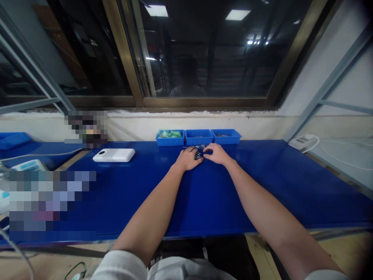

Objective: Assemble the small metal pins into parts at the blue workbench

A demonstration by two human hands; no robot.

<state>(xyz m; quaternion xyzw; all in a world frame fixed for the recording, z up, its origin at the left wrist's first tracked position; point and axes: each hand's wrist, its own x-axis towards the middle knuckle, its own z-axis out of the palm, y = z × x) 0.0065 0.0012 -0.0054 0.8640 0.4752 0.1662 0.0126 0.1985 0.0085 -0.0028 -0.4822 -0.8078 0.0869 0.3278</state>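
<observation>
White sleeves, bare forearms

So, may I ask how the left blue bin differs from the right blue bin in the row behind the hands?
The left bin holds green, wrapped-looking pieces heaped near its rim, while the right bin holds small dark pieces lying lower. The left bin stands nearer the left hand, the right bin nearer the right hand. Both are blue, open-topped and upright on the blue table.
</observation>
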